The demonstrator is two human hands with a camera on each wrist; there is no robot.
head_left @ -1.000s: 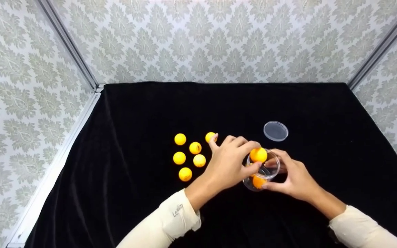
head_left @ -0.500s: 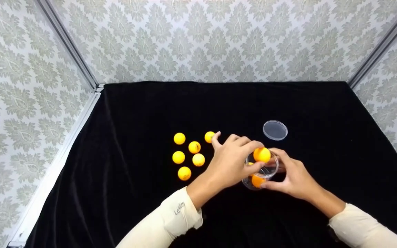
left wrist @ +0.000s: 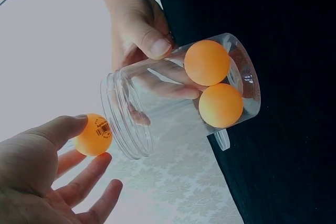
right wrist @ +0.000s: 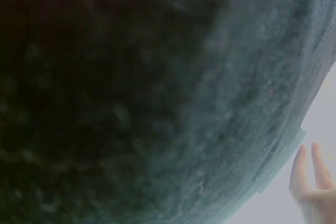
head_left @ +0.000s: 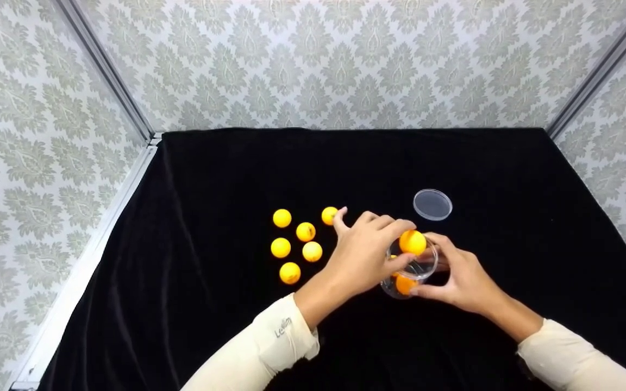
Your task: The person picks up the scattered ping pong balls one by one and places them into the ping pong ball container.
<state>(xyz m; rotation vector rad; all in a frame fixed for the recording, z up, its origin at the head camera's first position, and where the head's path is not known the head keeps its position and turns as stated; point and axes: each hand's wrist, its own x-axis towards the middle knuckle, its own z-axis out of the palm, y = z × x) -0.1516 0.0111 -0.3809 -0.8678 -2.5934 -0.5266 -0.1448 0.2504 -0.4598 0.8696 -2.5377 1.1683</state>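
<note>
My left hand (head_left: 361, 255) pinches an orange ping-pong ball (left wrist: 94, 136) between thumb and fingertips, right at the mouth of a clear plastic jar (left wrist: 173, 109). Printing shows on this ball in the left wrist view. My right hand (head_left: 462, 279) grips the jar around its side, thumb on the near side. Two orange balls (left wrist: 220, 105) lie together at the jar's bottom end. In the head view the held ball overlaps the jar's rim. The left hand's outer finger sticks out beside a loose ball (head_left: 329, 216). The right wrist view is mostly blurred dark cloth.
Several more loose orange balls (head_left: 306, 232) lie on the black cloth (head_left: 226, 179) left of my left hand. A clear round lid (head_left: 432, 205) lies flat beyond the jar. Patterned walls (head_left: 313, 65) stand behind and at both sides.
The held ball has shifted slightly right over the jar's mouth, with the left hand. Otherwise both hands keep their hold, and the loose balls and lid stay put.
</note>
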